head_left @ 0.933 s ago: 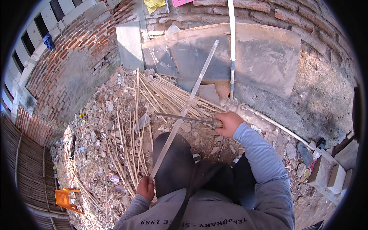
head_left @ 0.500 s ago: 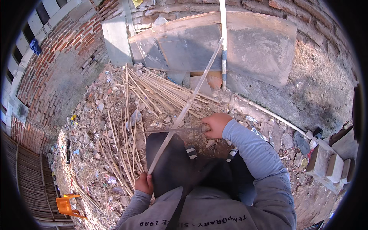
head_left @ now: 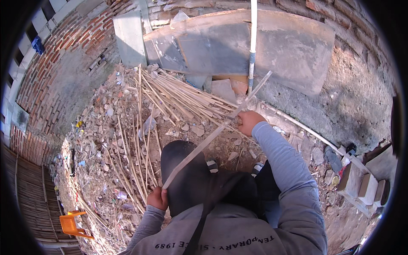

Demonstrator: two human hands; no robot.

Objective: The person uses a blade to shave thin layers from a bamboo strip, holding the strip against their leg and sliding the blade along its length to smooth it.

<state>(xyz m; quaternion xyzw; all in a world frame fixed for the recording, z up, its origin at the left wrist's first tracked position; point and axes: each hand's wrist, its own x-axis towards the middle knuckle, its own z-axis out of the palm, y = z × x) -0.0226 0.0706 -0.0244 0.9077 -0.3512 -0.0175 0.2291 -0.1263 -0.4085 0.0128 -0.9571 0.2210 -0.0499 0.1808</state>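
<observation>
A long, flat bamboo strip [head_left: 197, 149] slants from my lap up to the far right. Its near end is gripped by my left hand [head_left: 157, 198], closed beside my left knee. Farther along the strip, my right hand [head_left: 250, 122] is closed around the handle of a knife [head_left: 236, 121]. Little of the knife shows now; its blade, plain in the earlier frame, appears to lie at the strip, mostly out of sight. Beyond the hands, a pile of thin bamboo strips [head_left: 187, 95] lies on the ground, and more strips [head_left: 138, 165] are strewn left of my knee.
Rubble and litter [head_left: 95, 148] cover the ground at left. Boards [head_left: 212, 44] lean on the far wall behind an upright white pipe [head_left: 253, 38]. An orange plastic chair [head_left: 73, 224] stands at lower left, and a stepped block [head_left: 361, 185] at right.
My right hand with the knife has moved away from me and rightward, up along the strip. The strip's far end has swung down and right. My left hand keeps its hold.
</observation>
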